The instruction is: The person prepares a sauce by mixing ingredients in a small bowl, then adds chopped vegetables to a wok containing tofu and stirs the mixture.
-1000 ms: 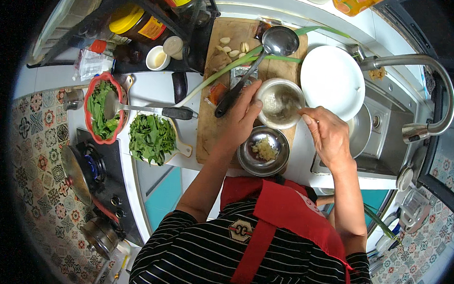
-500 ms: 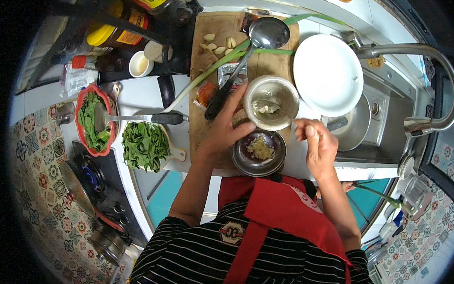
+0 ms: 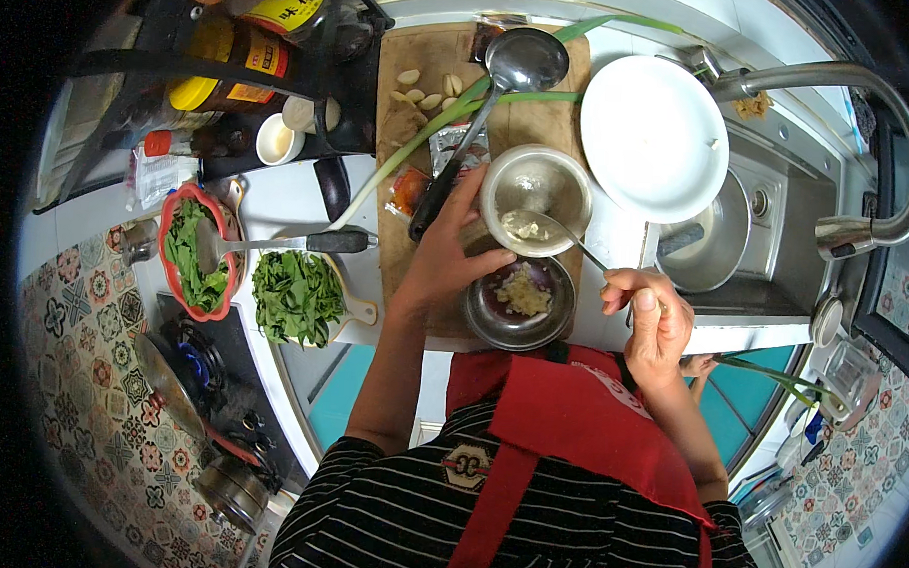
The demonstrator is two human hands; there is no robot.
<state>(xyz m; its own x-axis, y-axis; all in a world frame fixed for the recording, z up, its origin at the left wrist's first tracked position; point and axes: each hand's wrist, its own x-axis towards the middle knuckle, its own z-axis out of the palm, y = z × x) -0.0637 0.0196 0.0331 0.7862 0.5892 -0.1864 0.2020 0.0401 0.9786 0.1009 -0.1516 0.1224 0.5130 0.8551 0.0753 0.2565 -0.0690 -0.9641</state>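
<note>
My left hand (image 3: 454, 246) is wrapped round the left side of a deep steel pot (image 3: 568, 178), thumb near its lower rim. The pot is tilted so its inside shows. In my right hand (image 3: 652, 316), thumb and fingers pinch the handle of a metal spoon (image 3: 567, 228). The spoon's bowl is inside the pot and carries pale minced garlic (image 3: 523, 224). Close below stands a shallow steel bowl (image 3: 518, 336) with more minced garlic in it.
The wooden cutting board (image 3: 422, 58) holds a ladle (image 3: 527, 61), garlic cloves, a green onion and packets. A white plate (image 3: 655, 141) overlaps the sink (image 3: 792, 216). Chopped greens fill a red bowl (image 3: 193, 305) and lie on a board. The stove burner (image 3: 199, 365) is lit.
My right hand has moved slightly to the right. The spoon's handle now shows stretching over the pot's rim, with its bowl nearer that rim. The pot stays in my left hand.
</note>
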